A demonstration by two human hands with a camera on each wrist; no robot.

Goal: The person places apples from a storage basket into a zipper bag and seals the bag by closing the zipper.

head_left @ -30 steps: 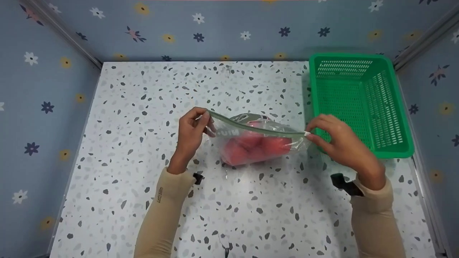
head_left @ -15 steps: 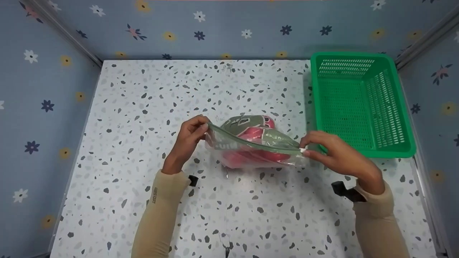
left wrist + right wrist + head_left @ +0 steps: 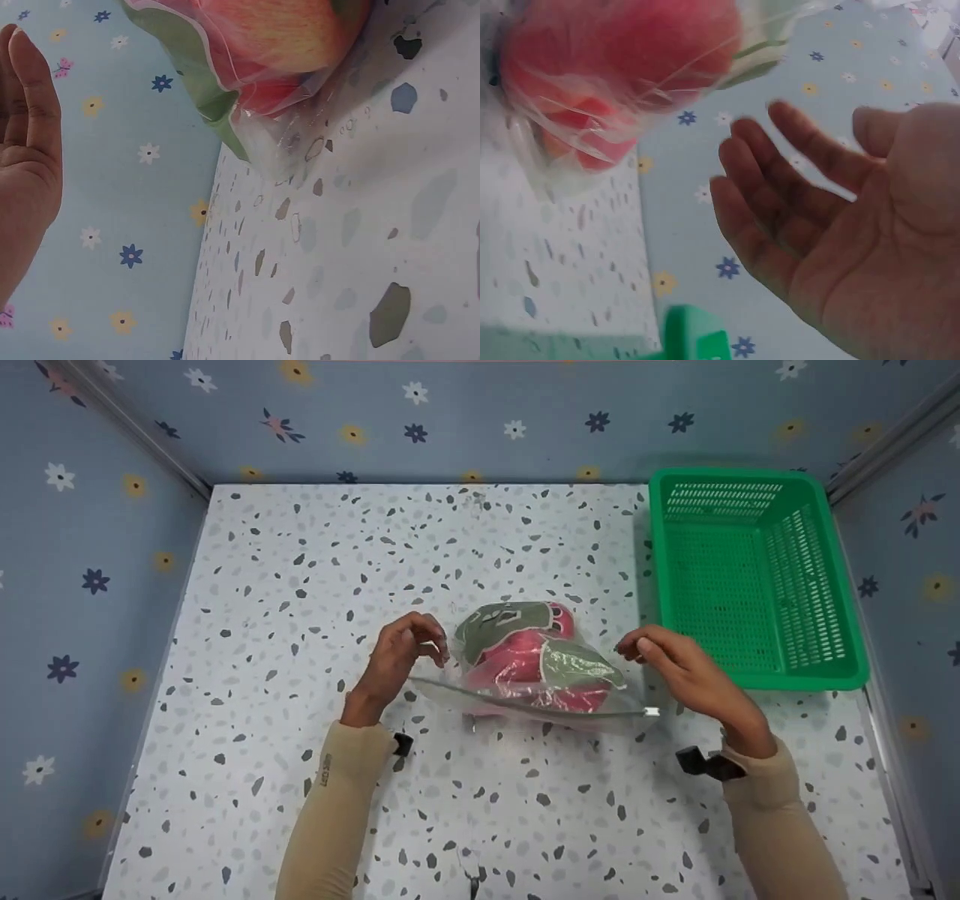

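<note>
A clear zip bag (image 3: 581,660) printed in green and red lies on the table at the centre of the head view. Several round fruits are inside; one red-and-yellow fruit (image 3: 292,37) shows through the plastic in the left wrist view. The bag's zip edge lies toward the person, its white slider (image 3: 652,711) at the right end. Beside the bag's left side is my left hand (image 3: 397,656), fingers loosely bent and holding nothing. My right hand (image 3: 679,664) hovers off the bag's right side; the right wrist view shows its palm and relaxed fingers (image 3: 754,191) with nothing in them.
A green plastic basket (image 3: 660,555) with perforated sides stands at the table's back right, close to the right hand. Flower-patterned panels (image 3: 465,427) enclose the speckled table (image 3: 300,547) at the back and both sides.
Both hands have let go of the bag's zip edge, which they pinched and held up at its two ends. The edge has dropped toward the person, and the bag's printed face now lies upward.
</note>
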